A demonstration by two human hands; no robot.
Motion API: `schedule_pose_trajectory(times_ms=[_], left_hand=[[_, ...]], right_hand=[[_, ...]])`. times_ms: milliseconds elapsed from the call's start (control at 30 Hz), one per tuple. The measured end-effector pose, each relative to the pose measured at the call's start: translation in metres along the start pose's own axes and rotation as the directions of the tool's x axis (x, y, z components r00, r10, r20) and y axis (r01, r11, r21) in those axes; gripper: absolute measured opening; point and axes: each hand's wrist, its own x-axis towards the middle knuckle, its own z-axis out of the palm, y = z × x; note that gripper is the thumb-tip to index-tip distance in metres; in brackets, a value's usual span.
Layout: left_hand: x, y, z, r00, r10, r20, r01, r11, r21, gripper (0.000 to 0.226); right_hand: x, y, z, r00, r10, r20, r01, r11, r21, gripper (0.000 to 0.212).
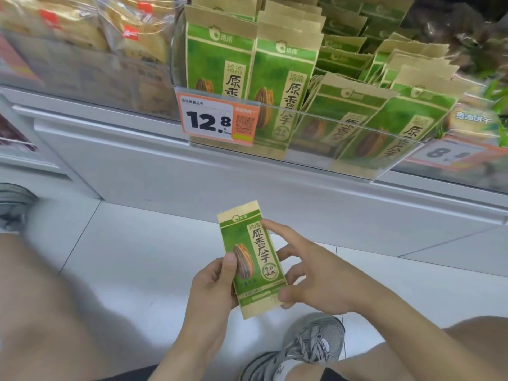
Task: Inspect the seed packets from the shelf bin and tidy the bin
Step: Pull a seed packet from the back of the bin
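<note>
Green packet (253,259) faces you for reading: your left hand (213,287) grips its edge, right hand (313,279) pinches its corner.

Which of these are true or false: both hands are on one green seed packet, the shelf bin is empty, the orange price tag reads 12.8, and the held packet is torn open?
1. Both hands are on one seed packet: true; the left hand grips its lower left edge, the right hand its right side.
2. The shelf bin is empty: false; it holds many green packets.
3. The price tag reads 12.8: true.
4. The held packet is torn open: false; its top looks intact.
</note>
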Motion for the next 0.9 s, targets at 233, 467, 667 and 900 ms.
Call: schedule_pose_trajectory(times_ms=[233,467,667,900], left_hand=[[0.0,0.001,0.0,0.997,-0.016,-0.082,0.011,0.998,-0.067,0.021],[-0.004,0.006,0.0,0.997,0.071,-0.015,-0.071,0.997,-0.024,0.02],[-0.008,0.003,0.005,0.996,0.08,0.037,-0.081,0.997,0.012,0.03],[-0.006,0.002,0.001,0.993,0.119,0.022,-0.12,0.989,0.082,0.025]], right_hand=[[-0.002,0.0,-0.007,0.996,0.006,0.085,0.007,0.988,-0.153,0.112],[0.001,0.005,0.001,0.991,-0.07,-0.113,0.056,0.991,-0.122,0.074],[0.004,0.006,0.007,0.992,-0.079,-0.102,0.066,0.991,-0.119,0.065],[0.003,0.004,0.011,0.995,-0.056,-0.077,0.045,0.99,-0.135,0.068]])
